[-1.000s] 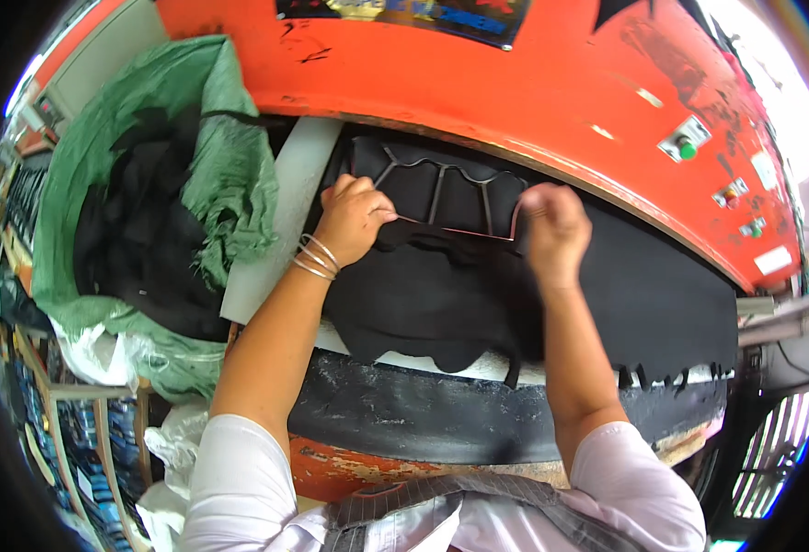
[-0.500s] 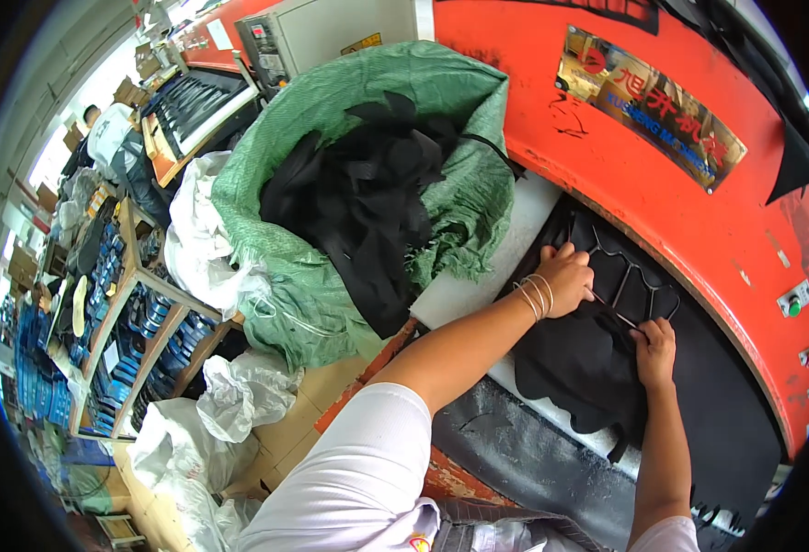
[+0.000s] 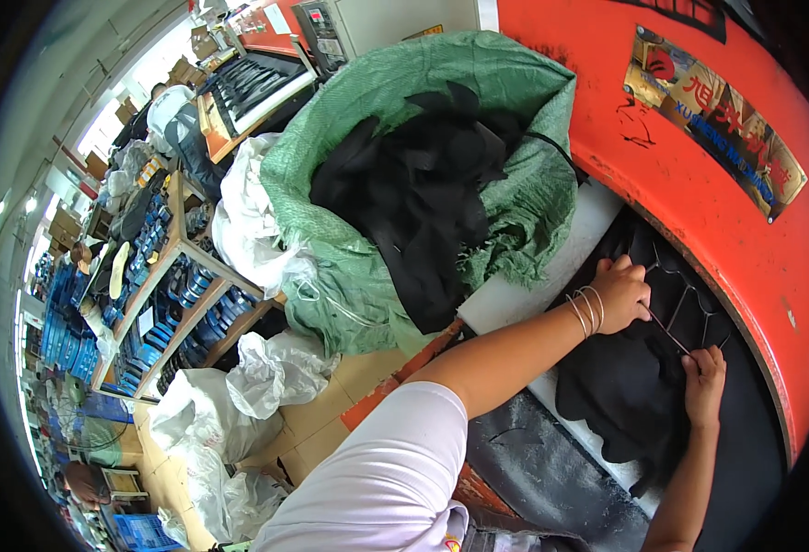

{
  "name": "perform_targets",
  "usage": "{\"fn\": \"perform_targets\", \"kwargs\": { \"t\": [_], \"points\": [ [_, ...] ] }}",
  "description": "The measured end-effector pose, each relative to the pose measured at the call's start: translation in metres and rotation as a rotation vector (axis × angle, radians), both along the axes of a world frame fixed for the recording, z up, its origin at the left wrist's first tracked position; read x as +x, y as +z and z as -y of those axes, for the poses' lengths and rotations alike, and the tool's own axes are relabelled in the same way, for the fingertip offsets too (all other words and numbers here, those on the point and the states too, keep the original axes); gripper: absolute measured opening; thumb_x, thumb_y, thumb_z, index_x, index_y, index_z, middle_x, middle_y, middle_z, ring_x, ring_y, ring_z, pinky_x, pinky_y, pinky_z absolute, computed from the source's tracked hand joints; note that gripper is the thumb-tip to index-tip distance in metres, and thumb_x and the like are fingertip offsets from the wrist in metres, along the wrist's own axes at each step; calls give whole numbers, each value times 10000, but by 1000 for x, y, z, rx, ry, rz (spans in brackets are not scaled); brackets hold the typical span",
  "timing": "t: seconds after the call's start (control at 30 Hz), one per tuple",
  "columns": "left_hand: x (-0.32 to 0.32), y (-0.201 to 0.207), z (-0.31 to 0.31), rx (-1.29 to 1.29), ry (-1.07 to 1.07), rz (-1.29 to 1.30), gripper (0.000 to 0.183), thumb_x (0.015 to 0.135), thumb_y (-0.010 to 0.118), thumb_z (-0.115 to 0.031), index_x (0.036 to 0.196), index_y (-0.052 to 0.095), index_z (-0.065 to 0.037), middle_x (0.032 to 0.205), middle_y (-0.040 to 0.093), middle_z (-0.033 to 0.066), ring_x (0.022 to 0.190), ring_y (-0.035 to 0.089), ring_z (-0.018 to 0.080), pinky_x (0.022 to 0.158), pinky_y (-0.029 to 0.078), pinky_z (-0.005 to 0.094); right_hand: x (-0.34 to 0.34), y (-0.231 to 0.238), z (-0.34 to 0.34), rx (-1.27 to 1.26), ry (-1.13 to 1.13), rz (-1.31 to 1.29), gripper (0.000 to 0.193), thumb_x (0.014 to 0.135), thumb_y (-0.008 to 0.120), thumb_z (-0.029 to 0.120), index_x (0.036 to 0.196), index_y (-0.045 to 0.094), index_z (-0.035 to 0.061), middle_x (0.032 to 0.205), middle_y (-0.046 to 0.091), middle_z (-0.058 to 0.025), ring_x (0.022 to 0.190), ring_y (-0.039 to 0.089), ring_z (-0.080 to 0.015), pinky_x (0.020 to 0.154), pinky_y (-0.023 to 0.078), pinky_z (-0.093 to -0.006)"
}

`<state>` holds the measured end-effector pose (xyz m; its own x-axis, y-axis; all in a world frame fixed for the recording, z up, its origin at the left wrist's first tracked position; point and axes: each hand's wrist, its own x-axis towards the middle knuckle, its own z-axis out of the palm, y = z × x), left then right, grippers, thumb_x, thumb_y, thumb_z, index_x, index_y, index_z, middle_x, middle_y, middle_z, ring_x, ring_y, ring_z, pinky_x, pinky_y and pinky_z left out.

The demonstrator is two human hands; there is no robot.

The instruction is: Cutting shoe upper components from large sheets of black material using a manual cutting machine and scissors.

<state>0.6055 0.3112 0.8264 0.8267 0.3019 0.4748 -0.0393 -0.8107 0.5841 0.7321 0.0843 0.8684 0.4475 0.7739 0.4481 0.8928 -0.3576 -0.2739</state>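
A thin metal cutting die (image 3: 684, 304) with a wavy outline lies on black sheet material (image 3: 749, 405) under the red machine. My left hand (image 3: 621, 296), with bracelets at the wrist, has its fingers closed on the die's near rim. At the other end of the same rim, my right hand (image 3: 704, 385) pinches it between thumb and fingers. A black piece with a scalloped edge (image 3: 616, 391) hangs from below the die toward me, over a white board edge. My left hand hides part of the die.
The red machine body (image 3: 597, 92) rises just beyond my hands. A green woven sack (image 3: 285, 166) full of black scraps (image 3: 423, 184) stands to the left. Farther left are a shelf (image 3: 170, 294) of blue-edged dies, white plastic bags (image 3: 193, 414) and a person (image 3: 179, 124) standing with their back turned.
The whole view has swung, so things appear farther right. Both hands still grip the die's rim, and little else differs.
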Motion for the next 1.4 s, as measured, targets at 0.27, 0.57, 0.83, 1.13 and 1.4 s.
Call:
{"fn": "perform_targets", "kwargs": {
  "t": [0.27, 0.57, 0.83, 1.13, 1.4],
  "points": [
    [-16, 5, 3, 50, 27, -43, 159, 729, 712, -327, 772, 694, -176, 922, 552, 26, 1006, 453, 240, 868, 311, 421, -15, 56, -43, -370, 117, -145, 383, 753, 702, 295, 904, 628, -49, 981, 614, -207, 953, 570, -384, 824, 458, -429],
    [7, 45, 3, -119, 69, -70, 163, 710, 724, -304, 687, 689, -146, 876, 559, 17, 992, 445, 241, 846, 285, 428, -7, 95, -94, -1169, -43, 74, 462, 593, 809, 442, 780, 717, 30, 787, 682, -159, 762, 665, -260, 722, 507, -374],
    [-2, 53, 23, -38, 241, 471, 169, 711, 704, -192, 825, 607, -114, 918, 519, 58, 979, 453, 280, 827, 358, 427, 4, 112, -103, -1072, 37, -442, 246, 723, 758, 240, 966, 741, 205, 917, 714, 2, 860, 632, -140, 844, 450, -284],
    [7, 17, 64, 60, 28, -125, 342, 769, 634, -247, 1002, 591, -1, 1016, 601, 192, 1019, 549, 351, 888, 450, 422, -14, 132, -36, -756, 285, -506, 267, 732, 754, 174, 998, 728, 157, 866, 705, -33, 855, 641, -142, 820, 478, -292],
    [71, -2, 27, 279, -22, -255, 566, 822, 606, -328, 1215, 511, 68, 1241, 526, 237, 1202, 459, 374, 1028, 359, 416, 59, 95, 96, 811, 276, -883, 201, 921, 570, 131, 1043, 616, -21, 767, 629, -74, 672, 598, -148, 633, 485, -279]
  ]
}}
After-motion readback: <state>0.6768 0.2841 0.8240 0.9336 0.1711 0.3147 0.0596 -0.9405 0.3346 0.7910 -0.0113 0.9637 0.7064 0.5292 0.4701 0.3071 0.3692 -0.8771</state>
